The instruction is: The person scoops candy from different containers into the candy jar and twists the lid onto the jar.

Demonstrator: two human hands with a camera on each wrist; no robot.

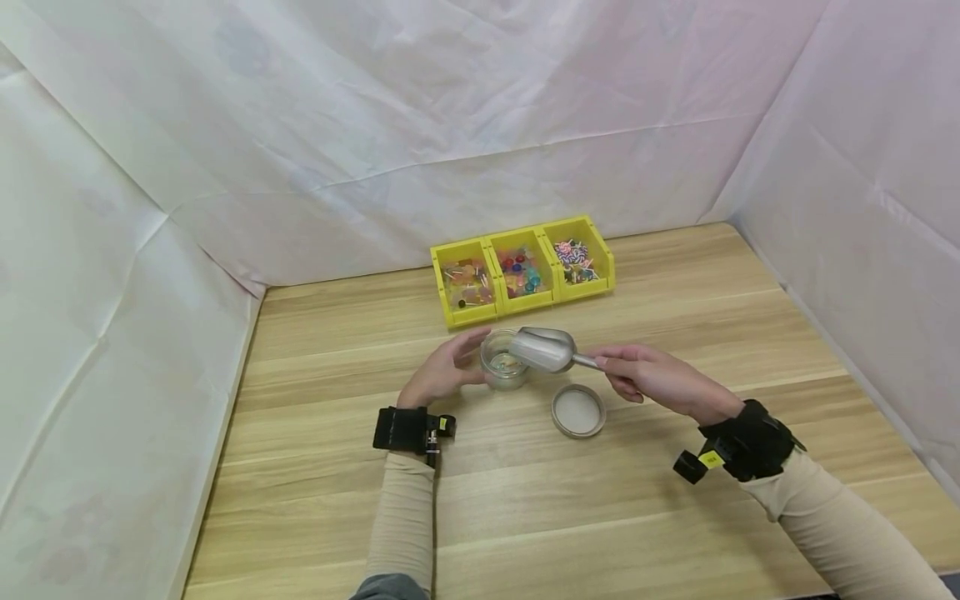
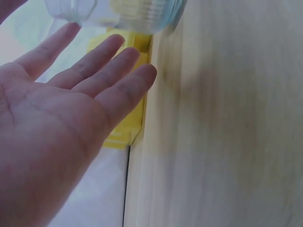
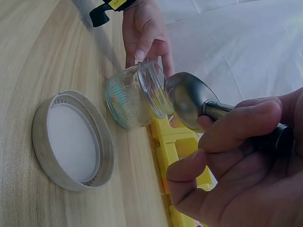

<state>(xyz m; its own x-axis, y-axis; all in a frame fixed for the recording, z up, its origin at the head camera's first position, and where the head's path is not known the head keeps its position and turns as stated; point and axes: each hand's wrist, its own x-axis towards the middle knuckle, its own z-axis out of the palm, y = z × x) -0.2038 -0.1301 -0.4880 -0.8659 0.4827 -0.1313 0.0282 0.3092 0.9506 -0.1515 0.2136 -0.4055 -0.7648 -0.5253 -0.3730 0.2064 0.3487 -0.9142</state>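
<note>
A clear glass jar (image 1: 504, 360) stands on the table with its mouth up; small coloured bits show faintly at its bottom. My left hand (image 1: 442, 367) is beside it, thumb and forefinger on either side. In the left wrist view, its fingers (image 2: 102, 66) are fairly straight, with the tips by the glass. My right hand (image 1: 663, 379) grips a metal scoop (image 1: 546, 348) by its handle, thumb and forefinger around it. In the right wrist view, the scoop's bowl (image 3: 187, 97) is at the jar's rim. Whether the bowl holds anything is hidden. A round lid (image 1: 578, 411) lies inside up near the jar.
Behind the jar stands a yellow three-part bin (image 1: 525, 307). Its left section has wrapped lollipops (image 1: 468, 279), the middle coloured round pieces (image 1: 521, 271), the right striped lollipops (image 1: 573, 254). White cloth (image 1: 450, 108) walls the table's back and sides.
</note>
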